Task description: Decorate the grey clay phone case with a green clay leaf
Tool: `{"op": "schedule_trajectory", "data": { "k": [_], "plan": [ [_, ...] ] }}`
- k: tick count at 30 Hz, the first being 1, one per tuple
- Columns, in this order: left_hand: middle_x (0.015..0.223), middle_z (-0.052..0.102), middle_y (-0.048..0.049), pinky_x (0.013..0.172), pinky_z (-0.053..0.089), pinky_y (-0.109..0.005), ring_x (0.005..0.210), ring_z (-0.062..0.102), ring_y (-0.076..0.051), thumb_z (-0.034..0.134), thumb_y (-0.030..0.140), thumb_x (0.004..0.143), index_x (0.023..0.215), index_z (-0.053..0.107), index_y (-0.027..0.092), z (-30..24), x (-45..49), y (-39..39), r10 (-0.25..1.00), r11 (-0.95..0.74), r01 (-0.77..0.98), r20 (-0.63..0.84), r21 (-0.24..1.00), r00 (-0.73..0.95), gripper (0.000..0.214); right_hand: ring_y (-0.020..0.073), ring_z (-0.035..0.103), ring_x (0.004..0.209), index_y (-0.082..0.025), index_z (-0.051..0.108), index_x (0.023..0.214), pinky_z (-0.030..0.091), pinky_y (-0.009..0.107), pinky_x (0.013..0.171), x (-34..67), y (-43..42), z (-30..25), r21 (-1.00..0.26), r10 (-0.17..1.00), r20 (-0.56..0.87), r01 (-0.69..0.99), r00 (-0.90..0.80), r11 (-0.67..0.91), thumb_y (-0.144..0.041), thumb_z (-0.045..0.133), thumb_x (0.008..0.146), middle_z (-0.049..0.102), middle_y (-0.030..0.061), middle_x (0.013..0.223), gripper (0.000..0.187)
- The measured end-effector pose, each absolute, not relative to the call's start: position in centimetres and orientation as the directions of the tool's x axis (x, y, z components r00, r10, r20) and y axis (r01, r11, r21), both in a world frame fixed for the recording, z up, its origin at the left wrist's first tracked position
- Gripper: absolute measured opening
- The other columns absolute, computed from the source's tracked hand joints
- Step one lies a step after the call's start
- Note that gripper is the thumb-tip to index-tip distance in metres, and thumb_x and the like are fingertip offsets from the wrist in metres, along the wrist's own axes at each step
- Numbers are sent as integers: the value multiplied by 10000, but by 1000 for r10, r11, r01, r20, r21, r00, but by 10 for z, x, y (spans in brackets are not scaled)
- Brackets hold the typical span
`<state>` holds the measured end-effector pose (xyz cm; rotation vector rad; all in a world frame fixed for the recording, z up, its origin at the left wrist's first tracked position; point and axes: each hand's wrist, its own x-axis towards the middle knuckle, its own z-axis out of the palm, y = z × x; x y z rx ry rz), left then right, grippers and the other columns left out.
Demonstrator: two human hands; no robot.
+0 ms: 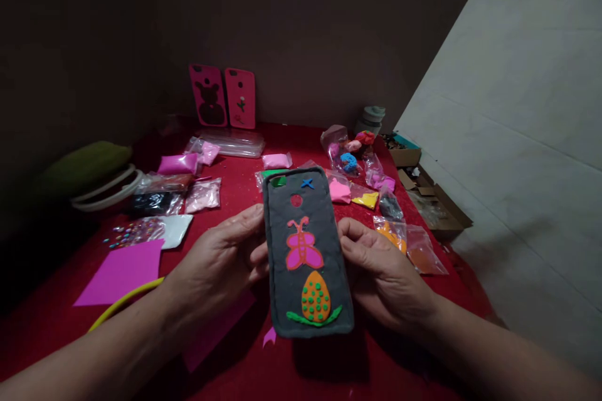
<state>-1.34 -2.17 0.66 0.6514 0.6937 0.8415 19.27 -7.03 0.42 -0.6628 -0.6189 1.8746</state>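
Between my two hands a dark grey phone case is held up over the table, tilted with its decorated back towards me. My left hand grips its left edge, and my right hand pinches the right edge; some fingers of both are hidden behind it. On the case are a pink butterfly with an orange outline, an orange egg shape with green dots, green leaf-like strips below it, and a small blue cross. Camera openings show near the top.
Two pink phone cases lean upright against the wall. Bags of coloured clay lie on the red tablecloth. Pink sheets, a yellow ring, a jar and a cardboard box are around; a tiled wall bounds the right.
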Motion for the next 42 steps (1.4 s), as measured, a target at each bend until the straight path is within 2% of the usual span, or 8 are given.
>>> {"op": "schedule_trajectory", "data": {
  "k": [4,13,18,24,27,31,38,42],
  "plan": [
    [725,656,-16,580,510,-241,625,608,-154,713,320,865,1104,731,242,11,-12,-25,841,494,-438,-284,751,461,252,102,666,753,-157,665,841,526,220,760,195,-71,4,-688,919,-174,-624,-355,-371,-276,862,765,711,16,839,243],
    [526,411,64,466,389,-175,447,379,-76,742,340,863,1007,729,203,14,-5,-32,812,517,-475,-233,712,535,199,140,638,775,-173,691,892,532,298,844,199,-68,3,-692,901,-270,-581,-340,-427,-373,896,684,691,27,856,354],
    [531,411,56,463,385,-181,467,400,-89,728,367,870,990,728,195,16,-2,-35,810,512,-448,-237,733,536,210,146,628,764,-167,684,839,527,290,804,200,-66,7,-687,895,-280,-579,-347,-439,-408,880,687,674,26,835,345],
    [517,399,49,456,388,-178,452,400,-86,708,347,884,870,708,193,15,-7,-27,815,507,-462,-231,728,531,155,114,567,627,-187,629,709,495,250,683,207,-67,7,-686,903,-234,-598,-359,-415,-302,814,770,634,-12,694,226],
    [503,404,46,447,396,-180,442,404,-88,678,327,908,827,697,191,15,-10,-20,825,497,-465,-234,732,513,160,128,595,644,-184,670,779,516,266,702,209,-67,5,-700,900,-262,-573,-348,-426,-314,811,774,664,0,722,192],
    [513,444,34,459,439,-187,447,418,-96,612,284,945,842,710,190,13,-13,-14,843,478,-445,-255,757,473,171,139,654,727,-178,701,897,543,272,770,209,-63,3,-715,900,-285,-552,-331,-429,-364,849,740,730,26,852,285],
    [517,468,13,431,453,-189,441,422,-112,503,251,967,875,731,179,8,-19,-10,853,429,-381,-230,819,468,256,162,697,837,-183,696,942,554,303,865,208,-56,4,-720,918,-284,-570,-279,-396,-348,835,759,752,39,943,283],
    [512,477,8,405,441,-178,447,431,-112,494,243,970,916,751,150,6,-20,-9,855,411,-390,-200,824,479,278,203,703,902,-210,672,920,550,391,918,204,-53,8,-738,931,-260,-569,-257,-363,-332,791,800,747,38,929,208]
  ]
}}
